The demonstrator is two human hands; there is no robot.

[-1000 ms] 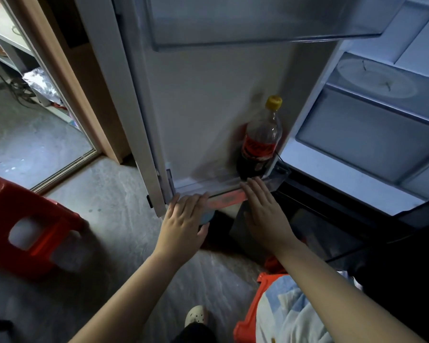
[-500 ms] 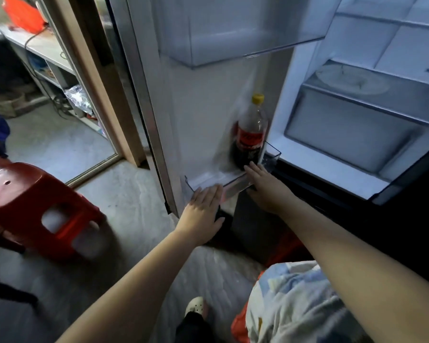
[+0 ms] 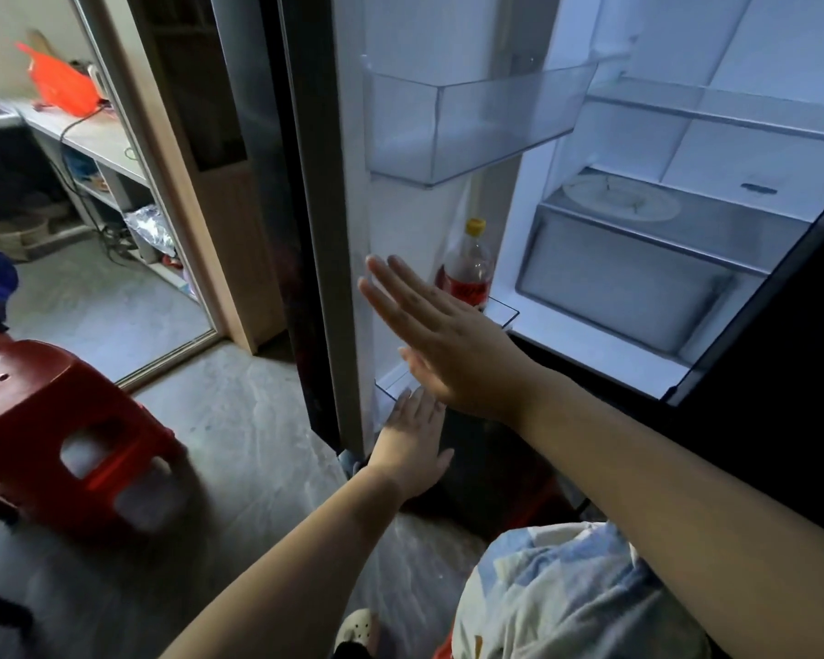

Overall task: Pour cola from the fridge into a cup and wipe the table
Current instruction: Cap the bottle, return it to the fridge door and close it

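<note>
**Step in hand (judged):** taking the cola bottle (image 3: pixel 467 266) out of the open fridge door (image 3: pixel 348 230). No pouring or wiping is done yet.

**Right grip** (image 3: pixel 441 335): held up with the back of the hand toward the camera. Fingers are straight and spread, holding nothing.

**Left grip** (image 3: pixel 412 444): just beneath the right grip, fingers straight and close together. Their tips are at the front lip of the lower door bin (image 3: pixel 503 312). Whether they press it or merely touch it cannot be told.

**Location of the bottle:** just beyond the right grip's knuckles and slightly to their right, well above the left grip. It stands upright in the far end of the lower door bin. The right grip hides its base.

**Recommended method:**
- Carry the right grip forward and to the right, and close it round the body of the bottle, not the cap.
- Lift straight up until the base clears the bin wall, then draw it back.
- The upper door bin (image 3: pixel 472 126) hangs above the right grip, so headroom looks limited and a slight tilt may be needed.
- The left grip would serve better steadying the door.

**Condition of the bottle:** clear plastic with the yellow cap (image 3: pixel 475 226) fitted and a red label (image 3: pixel 472 291) below the shoulder. The upper part is pale and seemingly without liquid, so it appears part full. The contents lower down cannot be confirmed. A part-full bottle is likely to slosh, so keep it upright
</note>
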